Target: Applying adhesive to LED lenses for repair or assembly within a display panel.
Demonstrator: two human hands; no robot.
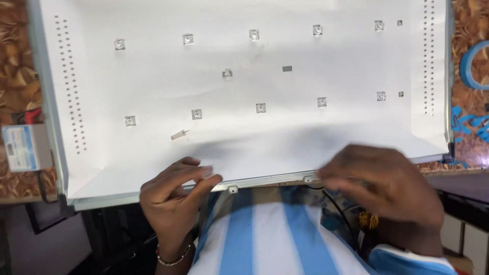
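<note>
A large white backlight panel (244,142) with a metal frame lies flat before me, dotted with small square lenses in two rows. My left hand (173,196) rests at its near edge, thumb and fingers pinched on the frame rim. My right hand (382,188), blurred by motion, hovers over the same near edge further right, fingers curled downward; it appears to hold nothing. One lens (227,74) sits loose and tilted near the middle. A small pale strip (179,134) lies on the sheet above my left hand.
The panel rests on a brown patterned table (15,76). A small grey box with a blue label (25,147) sits at the left edge. A roll of blue tape (476,63) lies at the right. A black cable (336,203) runs near my striped shirt.
</note>
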